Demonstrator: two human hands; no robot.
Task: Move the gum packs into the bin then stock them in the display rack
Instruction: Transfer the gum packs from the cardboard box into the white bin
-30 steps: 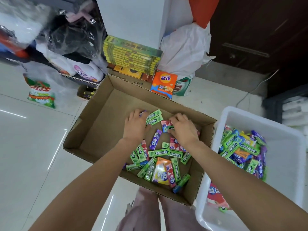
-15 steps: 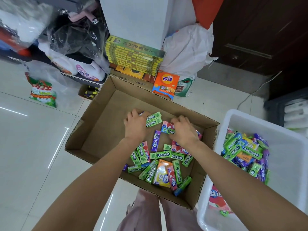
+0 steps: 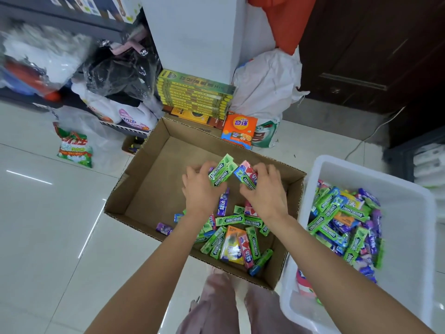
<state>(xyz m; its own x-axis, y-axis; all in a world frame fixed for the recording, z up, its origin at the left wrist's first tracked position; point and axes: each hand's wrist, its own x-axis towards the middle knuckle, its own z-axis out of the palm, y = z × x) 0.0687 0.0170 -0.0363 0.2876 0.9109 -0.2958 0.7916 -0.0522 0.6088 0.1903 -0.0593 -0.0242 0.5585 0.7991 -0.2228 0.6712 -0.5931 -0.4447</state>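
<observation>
Gum packs [image 3: 231, 237] lie loose in the cardboard box [image 3: 149, 179], so your left hand [image 3: 201, 189] is closed around green ones and your right hand [image 3: 266, 191] around mixed ones, gathering handfuls for the white bin [image 3: 409, 213] just beside.

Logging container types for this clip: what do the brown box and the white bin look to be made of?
The brown box looks like corrugated cardboard, matte: fluting shows along its cut top edges. The white bin looks like moulded plastic, smooth and slightly glossy, with rounded corners and a rolled rim.
</observation>
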